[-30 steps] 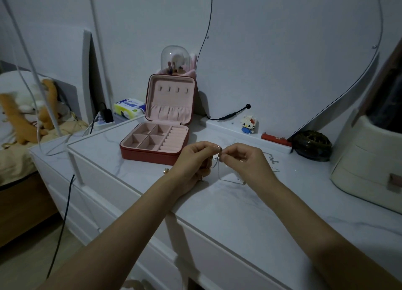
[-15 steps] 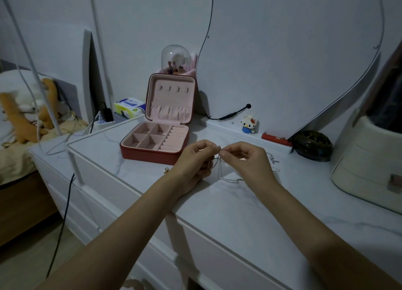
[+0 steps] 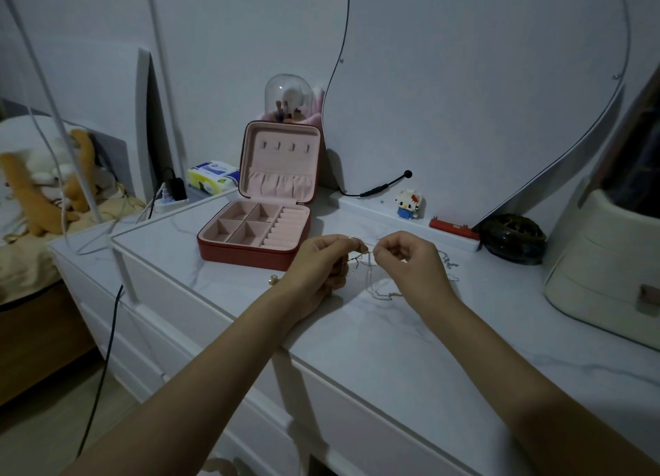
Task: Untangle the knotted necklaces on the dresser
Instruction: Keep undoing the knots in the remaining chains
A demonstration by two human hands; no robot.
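Thin silver necklace chains (image 3: 372, 279) hang tangled between my two hands just above the white marble dresser top (image 3: 375, 340). My left hand (image 3: 323, 261) pinches the chains at its fingertips. My right hand (image 3: 410, 261) pinches them a finger's width to the right. Loops of chain droop down onto the dresser below my right hand, and more chain (image 3: 449, 265) trails out behind it to the right. The knot itself is too fine to make out.
An open red jewellery box (image 3: 260, 222) with pink lining stands left of my hands. A small gold item (image 3: 273, 280) lies in front of it. A dark round object (image 3: 512, 238), a toy figure (image 3: 409, 204) and a cream organiser (image 3: 603, 272) stand to the right, below a mirror.
Both hands stay together on the chains. My right hand has shifted slightly, and the hanging loop has dropped lower onto the dresser.
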